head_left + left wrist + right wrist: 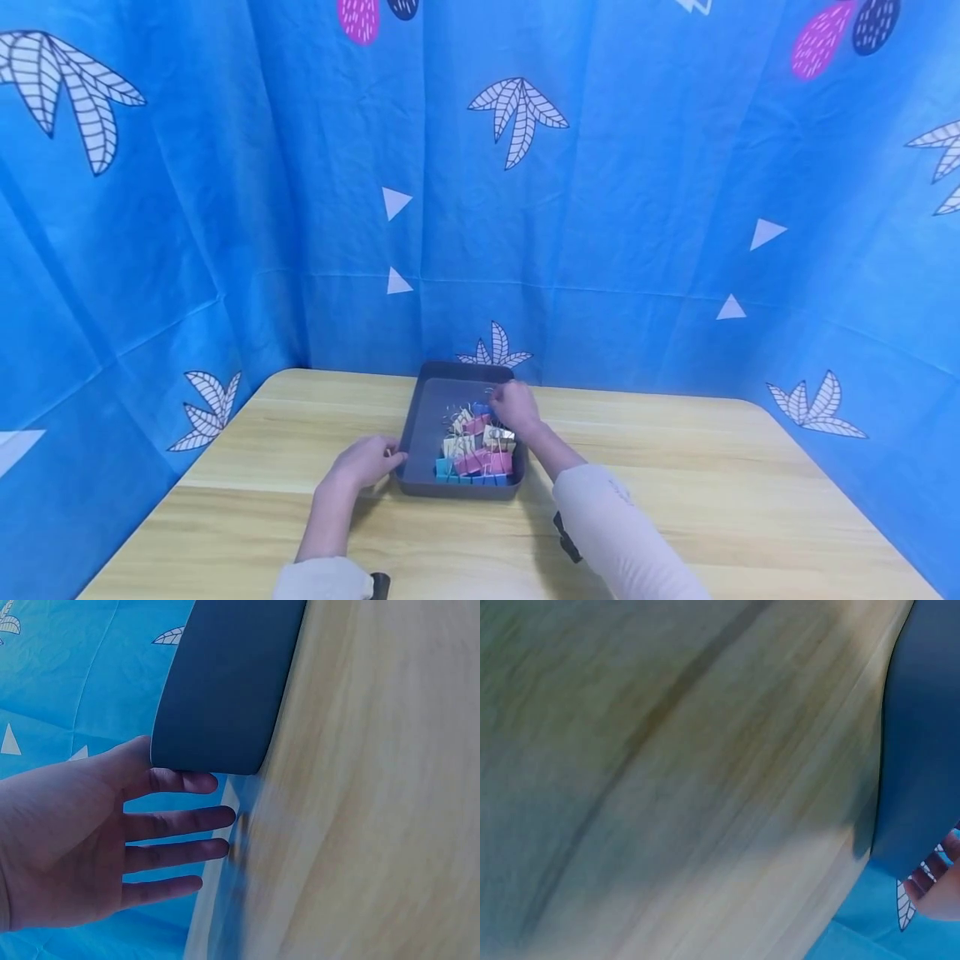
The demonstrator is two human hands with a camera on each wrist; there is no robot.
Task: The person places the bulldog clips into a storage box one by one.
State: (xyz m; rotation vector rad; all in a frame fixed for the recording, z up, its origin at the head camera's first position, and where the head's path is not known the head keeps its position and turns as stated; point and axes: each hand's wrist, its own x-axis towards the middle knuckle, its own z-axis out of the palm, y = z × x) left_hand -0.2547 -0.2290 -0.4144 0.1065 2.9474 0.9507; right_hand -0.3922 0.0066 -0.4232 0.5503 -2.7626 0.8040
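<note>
A dark grey tray (420, 417) stands on the table, with a pile of binder clips (480, 454) in pink, cream, blue and teal along its near and right side. My left hand (369, 461) is at the tray's left wall, its thumb at the rim. In the left wrist view the fingers of that left hand (97, 832) are straight, the index close under the tray's edge. Over the tray's right side, my right hand (516, 405) has curled fingers with a clip's wire handle at their tips. The right wrist view shows only part of the right hand (937, 889) beyond the tray wall (922, 742).
The light wooden table (675, 475) spreads around the tray. A blue curtain (622, 208) with leaf and triangle prints hangs behind the table and at both sides. The tray's far end lies close to the table's back edge.
</note>
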